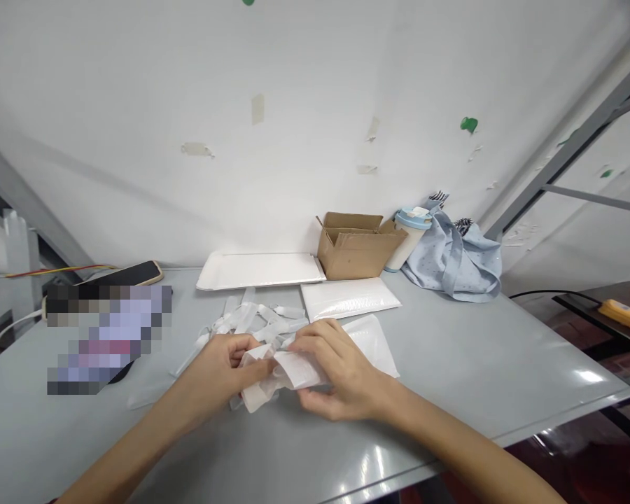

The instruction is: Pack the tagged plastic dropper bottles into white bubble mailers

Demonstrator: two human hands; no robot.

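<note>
Both hands meet low over the grey table, near the middle of the view. My left hand (225, 369) pinches a crumpled translucent plastic bag (256, 399) between thumb and fingers. A white flat packet (300, 371) is gripped in my right hand (341, 371), its left end touching the bag; whether they are one piece I cannot tell. Just behind the hands lies a loose pile of small white items in clear sleeves (246, 316). Under and beyond my right hand is a white padded mailer (375, 343), partly covered by the hand.
Farther back lie a second padded mailer (349, 299) and a long white mailer (260, 271). An open cardboard box (357, 255), a blue-lidded cup (407, 241) and a light-blue cloth bag (454, 262) stand by the wall. A phone (144, 273) and a pixelated object (115, 332) lie left.
</note>
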